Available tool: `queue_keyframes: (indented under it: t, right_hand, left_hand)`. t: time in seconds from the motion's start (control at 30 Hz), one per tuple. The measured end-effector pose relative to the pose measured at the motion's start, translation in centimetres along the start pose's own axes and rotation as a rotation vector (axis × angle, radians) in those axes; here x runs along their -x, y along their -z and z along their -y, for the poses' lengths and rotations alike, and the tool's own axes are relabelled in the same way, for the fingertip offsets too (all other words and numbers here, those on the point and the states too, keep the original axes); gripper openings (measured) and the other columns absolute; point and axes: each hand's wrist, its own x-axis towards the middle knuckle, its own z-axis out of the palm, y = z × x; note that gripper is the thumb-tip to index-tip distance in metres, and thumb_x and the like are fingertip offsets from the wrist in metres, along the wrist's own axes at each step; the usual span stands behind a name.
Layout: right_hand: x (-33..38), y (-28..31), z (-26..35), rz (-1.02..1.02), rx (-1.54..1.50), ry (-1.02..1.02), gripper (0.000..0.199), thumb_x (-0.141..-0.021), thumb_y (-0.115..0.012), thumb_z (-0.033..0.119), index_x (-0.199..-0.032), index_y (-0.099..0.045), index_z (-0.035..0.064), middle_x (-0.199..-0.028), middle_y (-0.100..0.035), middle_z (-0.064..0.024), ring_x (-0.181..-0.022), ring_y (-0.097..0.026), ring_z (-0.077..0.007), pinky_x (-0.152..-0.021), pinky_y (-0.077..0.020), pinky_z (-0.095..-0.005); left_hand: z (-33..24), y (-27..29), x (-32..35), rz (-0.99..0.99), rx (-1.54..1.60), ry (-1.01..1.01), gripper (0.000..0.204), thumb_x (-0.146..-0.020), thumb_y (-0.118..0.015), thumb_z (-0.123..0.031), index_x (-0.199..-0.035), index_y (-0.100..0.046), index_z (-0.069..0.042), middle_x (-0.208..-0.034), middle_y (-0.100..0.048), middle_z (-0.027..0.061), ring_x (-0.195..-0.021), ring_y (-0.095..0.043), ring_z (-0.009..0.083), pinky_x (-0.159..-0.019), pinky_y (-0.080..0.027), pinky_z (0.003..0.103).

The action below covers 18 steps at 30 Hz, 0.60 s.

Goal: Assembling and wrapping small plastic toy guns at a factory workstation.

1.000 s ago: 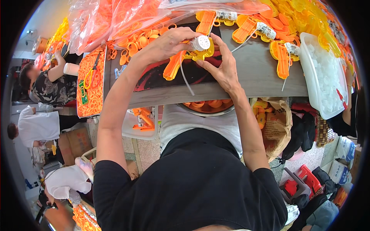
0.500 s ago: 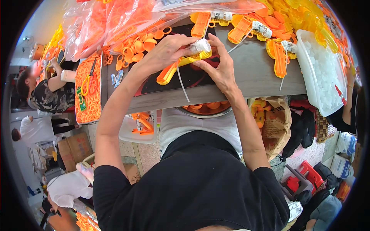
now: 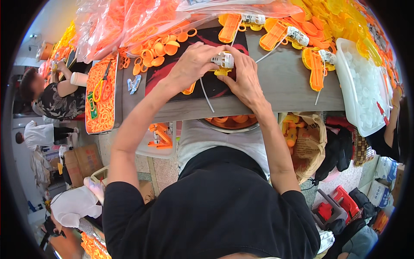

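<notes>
Both hands are closed around a part-built orange and yellow toy gun (image 3: pixel 223 71) with a white mechanism in its barrel end, above the dark red-patterned mat (image 3: pixel 181 93). My left hand (image 3: pixel 193 64) grips it from the left, fingers over the top of the white part. My right hand (image 3: pixel 245 77) pinches the other end, its thumb beneath the yellow edge. A thin white tube (image 3: pixel 206 97) hangs down from the toy gun toward the table's near edge. Much of the orange handle is hidden behind my left hand.
Similar part-built toy guns (image 3: pixel 317 71) lie at the back and right. Loose orange rings and caps (image 3: pixel 155 54) sit back left, beside a tray (image 3: pixel 114 103) of orange rings with scissors (image 3: pixel 101 86). A white bin (image 3: pixel 347 93) holds translucent pieces. Co-workers (image 3: pixel 56 99) are at the left.
The toy gun has been turned, so its white mechanism now faces me more and its handle shows less. Both hands have closed in around it, the right thumb moving under its edge.
</notes>
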Motion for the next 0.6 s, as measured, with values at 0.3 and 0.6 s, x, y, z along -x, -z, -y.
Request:
queue_keyframes:
  t: [0.3, 0.6]
  right_hand:
    - [0.2, -0.1, -0.1, 0.036, 0.242, 0.089, 0.058, -0.079, -0.081, 0.014, -0.132, -0.06, 0.0149, -0.142, -0.053, -0.0094, -0.132, -0.048, -0.031, -0.114, -0.0311, -0.0499]
    - [-0.3, 0.2, 0.5, 0.063, 0.312, 0.09, 0.058, -0.079, -0.082, 0.017, -0.133, -0.061, 0.0175, -0.141, -0.055, -0.0069, -0.131, -0.05, -0.0293, -0.115, -0.0305, -0.0514]
  left_hand:
    - [-0.2, -1.2, 2.0, -0.242, -0.175, 0.238, 0.018, -0.089, -0.074, -0.023, -0.098, -0.07, -0.007, -0.129, -0.062, 0.0081, -0.119, -0.056, 0.0274, -0.104, -0.042, 0.044]
    - [0.1, -1.9, 2.3, -0.307, 0.206, 0.375, 0.015, -0.085, -0.077, -0.018, -0.092, -0.071, -0.006, -0.13, -0.059, 0.0094, -0.124, -0.054, 0.0289, -0.107, -0.041, 0.042]
